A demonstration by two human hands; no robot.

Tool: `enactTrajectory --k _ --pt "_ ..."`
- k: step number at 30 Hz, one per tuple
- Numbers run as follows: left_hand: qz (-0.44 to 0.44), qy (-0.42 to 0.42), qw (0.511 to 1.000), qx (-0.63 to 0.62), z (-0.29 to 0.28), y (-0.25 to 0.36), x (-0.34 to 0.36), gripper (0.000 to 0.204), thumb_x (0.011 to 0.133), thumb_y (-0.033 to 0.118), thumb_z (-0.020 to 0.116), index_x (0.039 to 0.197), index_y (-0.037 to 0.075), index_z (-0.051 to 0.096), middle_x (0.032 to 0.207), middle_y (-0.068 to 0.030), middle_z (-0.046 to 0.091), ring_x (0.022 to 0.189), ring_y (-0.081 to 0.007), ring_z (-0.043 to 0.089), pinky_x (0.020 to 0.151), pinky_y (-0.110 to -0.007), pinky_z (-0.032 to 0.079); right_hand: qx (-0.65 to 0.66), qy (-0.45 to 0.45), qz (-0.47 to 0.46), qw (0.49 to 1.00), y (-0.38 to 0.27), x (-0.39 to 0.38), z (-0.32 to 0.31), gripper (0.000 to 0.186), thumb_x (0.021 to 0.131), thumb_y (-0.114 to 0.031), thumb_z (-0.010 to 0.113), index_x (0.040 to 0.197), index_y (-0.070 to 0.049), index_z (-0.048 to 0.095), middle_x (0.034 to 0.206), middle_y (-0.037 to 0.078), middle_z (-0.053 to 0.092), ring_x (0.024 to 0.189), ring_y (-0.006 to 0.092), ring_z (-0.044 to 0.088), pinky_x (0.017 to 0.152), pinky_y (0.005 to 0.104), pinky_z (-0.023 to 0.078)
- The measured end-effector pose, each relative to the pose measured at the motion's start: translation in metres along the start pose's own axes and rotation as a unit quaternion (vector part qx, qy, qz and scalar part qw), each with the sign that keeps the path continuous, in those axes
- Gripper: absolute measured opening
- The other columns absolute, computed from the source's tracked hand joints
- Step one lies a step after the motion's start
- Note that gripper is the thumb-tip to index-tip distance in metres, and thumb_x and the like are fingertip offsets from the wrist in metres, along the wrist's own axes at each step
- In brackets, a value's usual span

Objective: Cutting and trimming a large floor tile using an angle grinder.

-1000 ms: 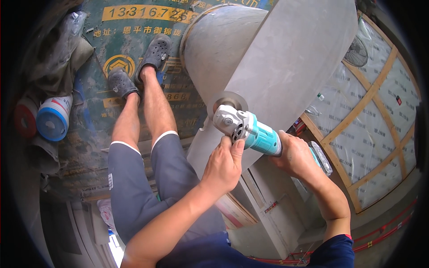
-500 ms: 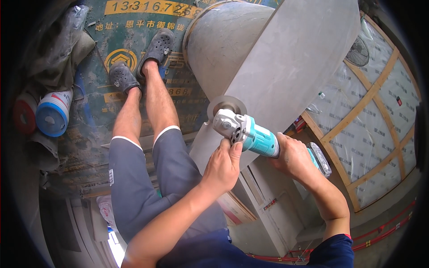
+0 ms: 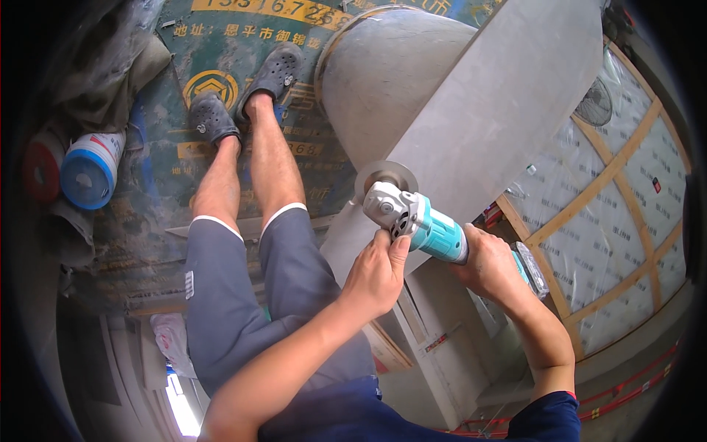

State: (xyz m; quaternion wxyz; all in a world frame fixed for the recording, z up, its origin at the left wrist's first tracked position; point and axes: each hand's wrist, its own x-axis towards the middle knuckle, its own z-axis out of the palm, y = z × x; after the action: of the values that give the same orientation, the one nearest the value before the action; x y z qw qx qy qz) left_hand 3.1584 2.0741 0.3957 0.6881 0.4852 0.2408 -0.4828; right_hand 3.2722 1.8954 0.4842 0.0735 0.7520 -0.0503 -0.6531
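A teal and grey cordless angle grinder (image 3: 440, 234) is held across the middle of the view. My left hand (image 3: 374, 276) grips its front near the metal gear head, thumb and fingers closed on it. Around the rear of the body is my right hand (image 3: 487, 264), with the battery showing past it. The round disc (image 3: 390, 175) on the grinder lies over the edge of a big flat grey slab (image 3: 479, 125). Whether the disc touches the slab, or is spinning, I cannot tell. A wide grey cylinder (image 3: 390, 77) stands beneath the slab.
My feet, in dark clogs (image 3: 213, 118), stand on a printed green floor sheet (image 3: 173, 81). Blue-rimmed bucket (image 3: 87, 180) and red bucket (image 3: 43, 168) lie at the left. On the right are a fan (image 3: 593, 103) and a film-covered wooden frame (image 3: 622, 166); red pipes (image 3: 626, 398) run below.
The whole view has shifted a little, so the grinder, slab and legs appear slightly farther right. Both hands keep their grip, and the disc stays by the slab's edge.
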Motion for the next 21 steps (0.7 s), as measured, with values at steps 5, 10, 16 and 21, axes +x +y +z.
enactTrajectory --k 5,10,16,21 --pt "0.002 -0.002 1.0 -0.017 -0.004 0.004 0.003 0.054 0.111 0.046 0.032 0.104 -0.004 0.051 0.09 -0.03 0.061 0.09 -0.049 0.06 0.082 -0.051 0.047 0.004 0.016 0.003 1.0 -0.004 0.0 0.001 0.037 0.074 -0.019 0.08 0.098 -0.003 0.057 0.093 0.022 0.069 0.089 0.0447 0.068 0.076 0.0512 0.055" --pt "-0.015 -0.019 1.0 -0.014 -0.001 0.001 0.001 0.053 0.111 0.044 0.033 0.109 -0.005 0.051 0.092 -0.0304 0.063 0.092 -0.0493 0.061 0.082 -0.051 0.047 -0.003 0.008 0.004 1.0 -0.002 -0.002 0.0 0.036 0.073 -0.017 0.08 0.097 -0.002 0.058 0.093 0.023 0.069 0.088 0.0448 0.068 0.076 0.0514 0.055" --pt "0.019 0.002 1.0 -0.002 -0.001 0.002 0.007 0.05 0.11 0.044 0.038 0.105 -0.005 0.05 0.095 -0.0331 0.064 0.092 -0.0522 0.062 0.08 -0.056 0.049 -0.004 0.036 0.012 0.999 -0.005 -0.002 0.004 0.035 0.074 -0.017 0.079 0.097 -0.002 0.058 0.09 0.023 0.069 0.088 0.0442 0.068 0.076 0.0515 0.055" --pt "0.008 0.004 1.0 -0.022 0.002 -0.006 0.001 0.053 0.11 0.044 0.034 0.108 -0.006 0.051 0.095 -0.031 0.063 0.093 -0.0502 0.061 0.083 -0.053 0.048 -0.003 0.017 0.009 1.0 -0.006 -0.001 0.002 0.034 0.074 -0.017 0.079 0.096 -0.002 0.059 0.091 0.023 0.069 0.088 0.0444 0.068 0.076 0.0512 0.055"
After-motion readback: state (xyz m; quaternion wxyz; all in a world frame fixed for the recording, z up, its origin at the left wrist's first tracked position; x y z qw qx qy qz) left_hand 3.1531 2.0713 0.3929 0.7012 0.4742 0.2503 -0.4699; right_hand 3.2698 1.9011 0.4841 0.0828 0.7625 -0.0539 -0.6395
